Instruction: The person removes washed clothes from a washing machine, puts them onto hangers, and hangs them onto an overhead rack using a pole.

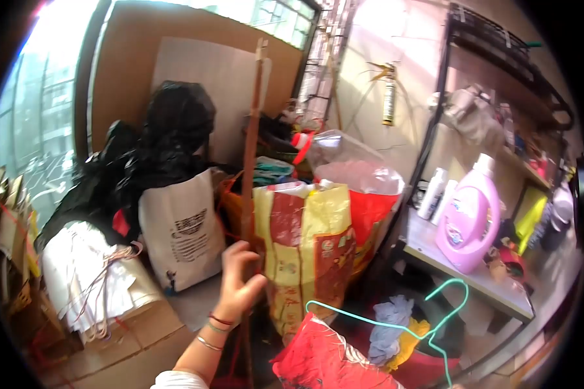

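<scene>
My left hand (239, 279) reaches up from the bottom with bracelets on the wrist. Its fingers are curved, with a gap between them and the thumb, and they overlap a long wooden stick (250, 149). Just right of it stands a yellow and red printed bag (305, 246), packed full. Closer to me, a teal clothes hanger (370, 322) lies across a red woven sack (328, 356). Grey-blue cloth (390, 324) and yellow cloth (409, 343) show behind the hanger. My right hand is out of view.
Left are black plastic bags (175, 123), a white printed bag (182, 230) and stacked cardboard (130, 330). A pink detergent bottle (470, 217) stands on a shelf (493, 292) at right. A large clear bottle (350, 159) lies behind the printed bag; a caulking gun (388, 94) hangs on the wall.
</scene>
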Available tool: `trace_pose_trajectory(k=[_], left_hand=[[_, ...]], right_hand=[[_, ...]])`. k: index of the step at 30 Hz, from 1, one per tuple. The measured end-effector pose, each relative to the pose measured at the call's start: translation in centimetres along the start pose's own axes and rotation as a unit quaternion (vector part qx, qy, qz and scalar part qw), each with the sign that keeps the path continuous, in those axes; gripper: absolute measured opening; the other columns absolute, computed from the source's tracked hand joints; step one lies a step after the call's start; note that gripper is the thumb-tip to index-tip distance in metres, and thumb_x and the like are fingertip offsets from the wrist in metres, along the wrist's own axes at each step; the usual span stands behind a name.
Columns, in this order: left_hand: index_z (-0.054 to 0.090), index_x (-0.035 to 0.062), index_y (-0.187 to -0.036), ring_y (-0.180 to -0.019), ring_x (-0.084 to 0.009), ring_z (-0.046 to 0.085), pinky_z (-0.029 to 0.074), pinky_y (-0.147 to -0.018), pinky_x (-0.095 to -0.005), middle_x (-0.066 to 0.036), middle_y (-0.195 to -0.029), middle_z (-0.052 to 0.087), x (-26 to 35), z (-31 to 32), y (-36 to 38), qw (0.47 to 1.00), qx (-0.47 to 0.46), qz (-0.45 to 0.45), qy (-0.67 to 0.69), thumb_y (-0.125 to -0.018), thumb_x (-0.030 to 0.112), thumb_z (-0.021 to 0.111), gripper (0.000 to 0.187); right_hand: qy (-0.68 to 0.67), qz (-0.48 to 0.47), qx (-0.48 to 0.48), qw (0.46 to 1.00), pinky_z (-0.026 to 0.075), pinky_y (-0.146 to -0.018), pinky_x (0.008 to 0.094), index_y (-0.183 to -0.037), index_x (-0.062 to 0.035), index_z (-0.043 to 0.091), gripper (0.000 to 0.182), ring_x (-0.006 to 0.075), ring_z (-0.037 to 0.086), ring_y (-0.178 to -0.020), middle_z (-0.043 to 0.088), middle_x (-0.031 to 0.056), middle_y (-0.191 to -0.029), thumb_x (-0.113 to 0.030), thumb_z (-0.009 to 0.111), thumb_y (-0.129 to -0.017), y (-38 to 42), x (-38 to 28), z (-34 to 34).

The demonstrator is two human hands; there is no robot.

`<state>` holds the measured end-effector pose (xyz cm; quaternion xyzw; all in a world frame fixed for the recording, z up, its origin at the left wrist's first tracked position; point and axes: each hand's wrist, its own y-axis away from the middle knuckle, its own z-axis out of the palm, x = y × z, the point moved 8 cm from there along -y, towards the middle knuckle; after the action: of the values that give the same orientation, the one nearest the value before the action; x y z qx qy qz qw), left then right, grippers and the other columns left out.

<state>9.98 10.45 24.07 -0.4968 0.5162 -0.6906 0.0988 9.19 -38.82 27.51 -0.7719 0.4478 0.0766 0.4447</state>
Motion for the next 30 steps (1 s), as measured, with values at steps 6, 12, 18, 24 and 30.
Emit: trace_pose_trajectory(k=[6, 12, 18, 24, 30], left_hand=[[0.039, -0.0012, -0.119, -0.106, -0.025, 0.046, 0.036, -0.092, -0.0347, -0.015, -0.113, 0.049, -14.6, 1.2, -7.4, 0.986, -0.007, -0.149, 0.073, -0.081, 0.021, 0.058, 0.048], [0.044, 0.0061, -0.077, -0.052, -0.0043, 0.038, 0.033, -0.048, -0.0201, 0.004, -0.061, 0.04, -3.2, 6.7, -2.9, 0.924, -0.062, -0.219, 0.307, -0.082, 0.008, 0.05, 0.008], [0.052, 0.0081, -0.09, -0.064, -0.0105, 0.049, 0.041, -0.059, -0.0249, 0.0, -0.072, 0.051, 11.9, 16.0, 8.6, 0.789, -0.359, -0.204, 0.454, -0.081, 0.017, 0.059, 0.015], [0.046, 0.0055, -0.091, -0.054, -0.0048, 0.045, 0.037, -0.049, -0.0193, 0.002, -0.07, 0.051, 15.2, 20.6, 11.7, 0.763, -0.367, -0.147, 0.511, -0.087, 0.011, 0.054, 0.01], [0.044, 0.0063, -0.081, -0.055, -0.0059, 0.045, 0.039, -0.051, -0.0204, 0.002, -0.063, 0.048, 15.9, 19.7, 10.3, 0.81, -0.393, -0.159, 0.405, -0.084, 0.019, 0.06, 0.021]], right_hand=[[0.047, 0.047, 0.172, 0.983, 0.04, -0.045, 0.0224, -0.059, -0.0001, 0.049, 0.038, 0.011, 0.052, -0.047, 0.051, 0.0055, -0.054, -0.022, 0.044, -0.091, -3.2, -4.9, -10.8], [0.137, 0.033, 0.278, 0.95, 0.03, -0.038, 0.022, -0.054, -0.0031, 0.046, 0.041, 0.0063, 0.042, -0.038, 0.044, 0.0006, -0.045, -0.025, 0.051, -0.088, -10.8, -13.3, -18.6], [0.287, -0.111, 0.33, 0.892, 0.033, -0.043, 0.03, -0.052, 0.0033, 0.047, 0.047, 0.0105, 0.04, -0.041, 0.043, 0.007, -0.042, -0.029, 0.055, -0.084, -18.3, -20.8, -22.7], [0.312, -0.112, 0.414, 0.848, 0.032, -0.047, 0.0363, -0.055, 0.0051, 0.044, 0.052, 0.0187, 0.032, -0.046, 0.035, 0.0134, -0.047, -0.038, 0.057, -0.081, -21.4, -22.9, -26.9], [0.312, -0.117, 0.396, 0.855, 0.032, -0.048, 0.035, -0.055, 0.0045, 0.044, 0.052, 0.0174, 0.032, -0.046, 0.036, 0.0121, -0.047, -0.038, 0.057, -0.082, -21.9, -23.8, -26.5]])
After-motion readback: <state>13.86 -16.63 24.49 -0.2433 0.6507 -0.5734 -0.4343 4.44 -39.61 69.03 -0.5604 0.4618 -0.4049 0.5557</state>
